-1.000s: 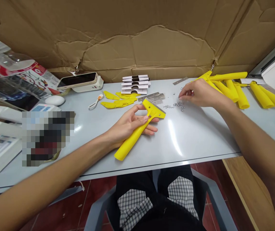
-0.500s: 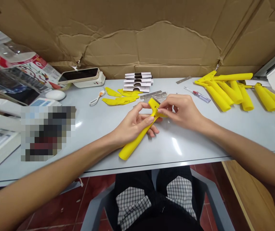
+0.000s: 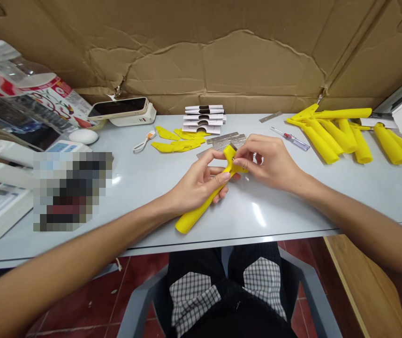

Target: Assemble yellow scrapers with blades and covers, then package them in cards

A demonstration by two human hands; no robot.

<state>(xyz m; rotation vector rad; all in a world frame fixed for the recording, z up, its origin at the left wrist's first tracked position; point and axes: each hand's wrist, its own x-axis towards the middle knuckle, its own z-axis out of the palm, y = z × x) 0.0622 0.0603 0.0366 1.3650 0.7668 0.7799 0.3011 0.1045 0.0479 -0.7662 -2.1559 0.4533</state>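
Note:
My left hand is closed around a yellow plastic scraper, just below its head. The tube-like handle slants down toward the front edge of the table, and a metal edge shows at the head's top. My right hand pinches at the scraper head with thumb and forefinger. Between those fingertips is a small metal piece, perhaps a screw, mostly hidden. Behind the hands lie loose metal blades and flat yellow plates.
Several yellow scraper handles lie at right, beside a clear-handled screwdriver. Folded white blade packets are stacked at the back. A phone, a white cable and a plastic bottle stand to the left. Cardboard walls the back.
The scraper's head has turned slightly and shifted a little right with my hands. My right fingertips stay at the head, now covering more of it. The whole view has shifted slightly.

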